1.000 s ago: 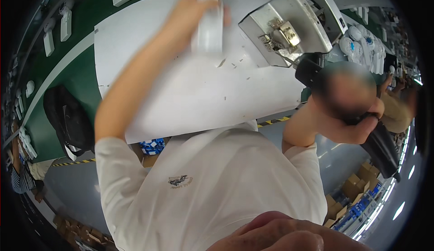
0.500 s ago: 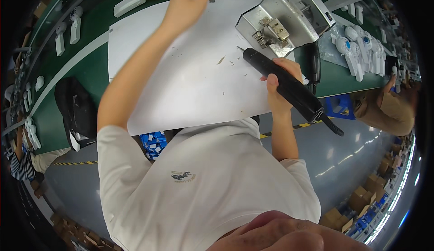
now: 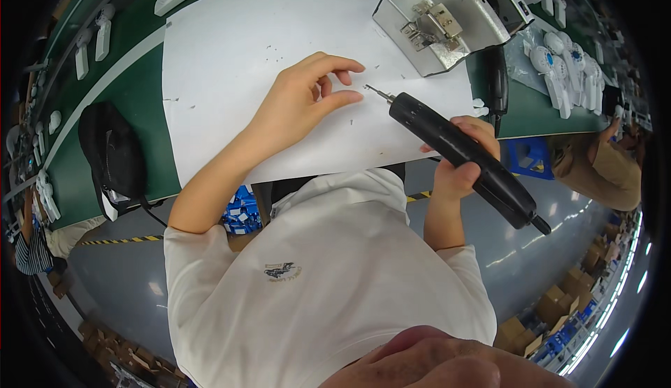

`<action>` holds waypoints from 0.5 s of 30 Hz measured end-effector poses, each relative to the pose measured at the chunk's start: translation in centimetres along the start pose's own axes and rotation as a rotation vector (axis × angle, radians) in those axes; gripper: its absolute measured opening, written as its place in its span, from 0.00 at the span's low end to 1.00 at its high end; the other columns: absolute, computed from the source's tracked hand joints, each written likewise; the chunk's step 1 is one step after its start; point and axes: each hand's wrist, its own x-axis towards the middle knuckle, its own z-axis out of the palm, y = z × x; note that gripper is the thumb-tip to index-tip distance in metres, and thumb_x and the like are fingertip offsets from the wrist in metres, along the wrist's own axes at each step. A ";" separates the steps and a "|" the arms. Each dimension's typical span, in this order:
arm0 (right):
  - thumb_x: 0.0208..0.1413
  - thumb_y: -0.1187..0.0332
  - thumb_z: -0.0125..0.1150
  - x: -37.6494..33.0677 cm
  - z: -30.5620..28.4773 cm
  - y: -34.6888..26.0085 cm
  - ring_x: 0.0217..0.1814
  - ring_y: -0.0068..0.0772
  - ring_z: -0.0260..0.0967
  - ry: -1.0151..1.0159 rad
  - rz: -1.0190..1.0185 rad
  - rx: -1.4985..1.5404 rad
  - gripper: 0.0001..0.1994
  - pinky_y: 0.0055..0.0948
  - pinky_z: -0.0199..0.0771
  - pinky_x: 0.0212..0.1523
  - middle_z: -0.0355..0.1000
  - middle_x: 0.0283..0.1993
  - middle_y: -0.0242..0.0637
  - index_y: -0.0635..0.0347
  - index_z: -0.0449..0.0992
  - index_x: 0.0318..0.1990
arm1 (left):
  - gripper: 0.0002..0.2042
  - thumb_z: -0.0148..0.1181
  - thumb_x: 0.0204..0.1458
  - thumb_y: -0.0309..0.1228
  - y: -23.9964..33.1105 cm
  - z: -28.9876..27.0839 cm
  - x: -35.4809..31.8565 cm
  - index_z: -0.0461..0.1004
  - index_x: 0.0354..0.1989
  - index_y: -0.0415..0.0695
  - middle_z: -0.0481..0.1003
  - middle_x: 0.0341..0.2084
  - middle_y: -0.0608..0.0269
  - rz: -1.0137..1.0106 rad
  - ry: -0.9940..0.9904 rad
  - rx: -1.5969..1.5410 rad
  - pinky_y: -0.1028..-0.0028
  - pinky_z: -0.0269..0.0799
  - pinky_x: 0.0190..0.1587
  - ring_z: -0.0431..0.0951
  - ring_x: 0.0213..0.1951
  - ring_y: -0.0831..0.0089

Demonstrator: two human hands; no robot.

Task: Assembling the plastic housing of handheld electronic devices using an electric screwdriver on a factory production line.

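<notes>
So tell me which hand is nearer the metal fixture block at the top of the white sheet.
Right. The right hand grips the black electric screwdriver just below the metal fixture block; the left hand rests on the white sheet, farther off to the block's lower left.

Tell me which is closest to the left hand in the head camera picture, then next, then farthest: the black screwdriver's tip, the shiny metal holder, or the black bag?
Measured from the left hand:
1. Tip of the black electric screwdriver, just right of the fingertips, held in the right hand.
2. Shiny metal holder, up and to the right on the white sheet.
3. Black bag, far left on the green table.
</notes>
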 end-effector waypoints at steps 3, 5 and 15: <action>0.56 0.38 0.47 -0.2 -0.4 -0.4 0.34 0.37 0.67 0.027 -0.005 0.025 0.31 0.27 0.74 0.21 0.67 0.39 0.47 0.64 0.71 0.42 | 0.10 0.64 0.50 0.26 0.0 0.8 0.2 0.77 0.40 0.43 0.73 0.32 0.70 0.099 -0.014 0.096 0.83 0.62 0.30 0.67 0.28 0.81; 0.56 0.37 0.45 -0.2 -0.5 -0.6 0.34 0.37 0.67 0.038 -0.009 0.059 0.32 0.26 0.73 0.19 0.67 0.39 0.47 0.63 0.71 0.42 | 0.08 0.66 0.48 0.26 -0.1 1.2 0.2 0.79 0.38 0.44 0.74 0.31 0.70 0.173 -0.006 0.112 0.83 0.62 0.29 0.67 0.28 0.80; 0.57 0.38 0.43 -1.5 -1.5 1.0 0.34 0.37 0.67 0.120 0.091 0.194 0.31 0.26 0.70 0.10 0.66 0.41 0.47 0.63 0.70 0.43 | 0.05 0.64 0.48 0.23 -1.4 2.1 0.4 0.79 0.34 0.43 0.76 0.28 0.70 0.533 0.165 0.285 0.84 0.61 0.28 0.68 0.28 0.80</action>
